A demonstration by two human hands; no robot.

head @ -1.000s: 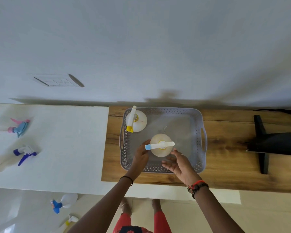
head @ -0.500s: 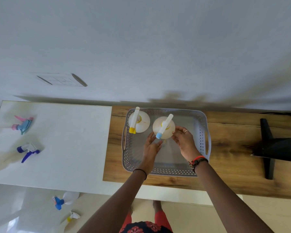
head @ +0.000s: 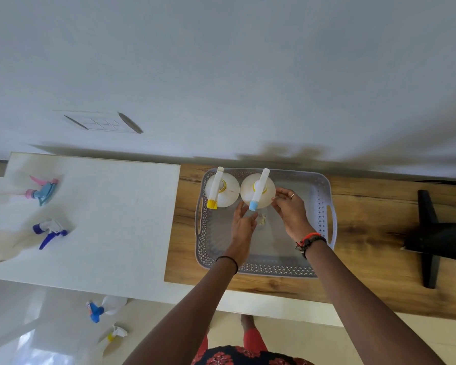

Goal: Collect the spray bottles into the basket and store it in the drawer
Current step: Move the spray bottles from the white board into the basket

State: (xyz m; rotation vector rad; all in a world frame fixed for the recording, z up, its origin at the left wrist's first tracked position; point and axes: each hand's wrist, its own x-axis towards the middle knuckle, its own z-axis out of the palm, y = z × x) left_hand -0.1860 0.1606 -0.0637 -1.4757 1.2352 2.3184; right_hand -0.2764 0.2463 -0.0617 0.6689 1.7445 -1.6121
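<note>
Grey perforated plastic basket (head: pixel 324 206) on wooden desk (head: pixel 366 259), now holding two bottles upright at its far wall: yellow-nozzled white spray bottle (head: pixel 221 191) and, newly slid back beside it, blue-nozzled white spray bottle (head: pixel 258 193). Right hand (head: pixel 290 212) fingers touching it, left hand (head: pixel 244 225) open, just released. Pink-triggered bottle (head: pixel 41 191) and purple-triggered bottle (head: pixel 49 230) left lying on white desk (head: pixel 111 219).

Black stand (head: pixel 432 238) on wooden counter (head: pixel 366 272); white counter (head: pixel 111 219) beside it; wall switch plate (head: pixel 103 123).
</note>
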